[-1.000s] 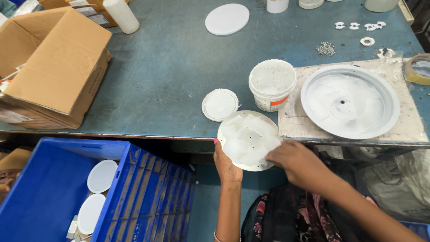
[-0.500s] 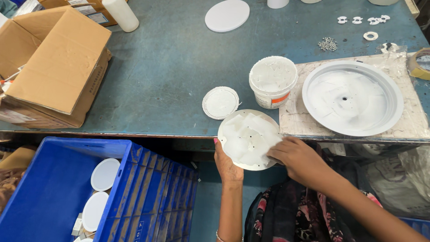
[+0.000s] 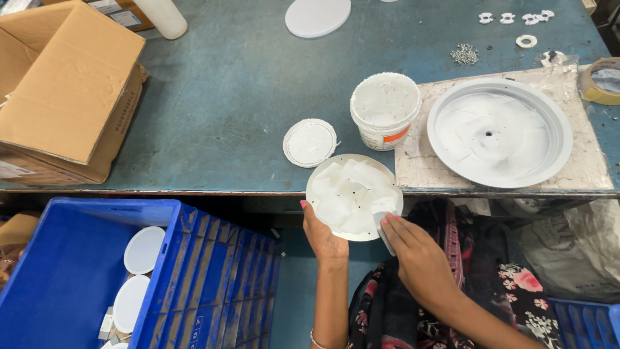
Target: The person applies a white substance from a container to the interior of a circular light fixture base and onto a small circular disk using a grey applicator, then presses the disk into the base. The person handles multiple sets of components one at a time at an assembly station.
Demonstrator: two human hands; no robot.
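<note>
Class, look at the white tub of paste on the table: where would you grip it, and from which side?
Grip the tub round its side wall, coming from its left, where the table is bare. Its top is open and paste-filled, and the large dish crowds its right.

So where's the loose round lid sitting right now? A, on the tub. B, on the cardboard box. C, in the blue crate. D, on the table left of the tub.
D: the lid lies flat on the table, just left of the open tub and apart from it.
</note>
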